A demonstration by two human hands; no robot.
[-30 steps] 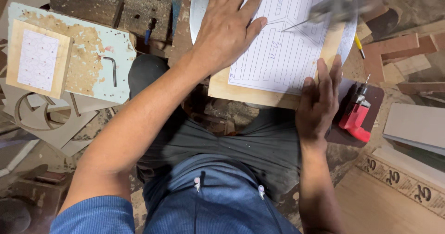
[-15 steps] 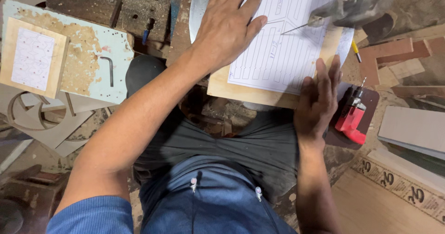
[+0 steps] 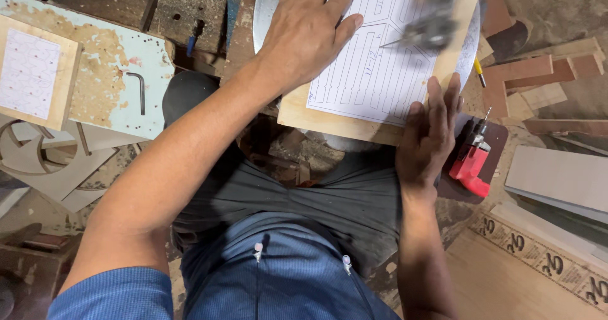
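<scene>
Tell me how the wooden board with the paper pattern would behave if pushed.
The wooden board looks stiff and flat, so it would probably slide rather than bend. Its near edge overhangs the round metal table, so it might tip if released. The left hand and right hand lie flat on it.

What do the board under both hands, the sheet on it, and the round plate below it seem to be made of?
Board: pale, unfinished wood, probably plywood, with a bare light face and edge. Sheet: thin white paper with printed line pattern. Round plate: likely metal, with a dull grey sheen. Left hand and right hand press flat.

Short blue sleeve [image 3: 120, 294], blue shirt [image 3: 285, 275], grey trousers [image 3: 316, 190]
</scene>
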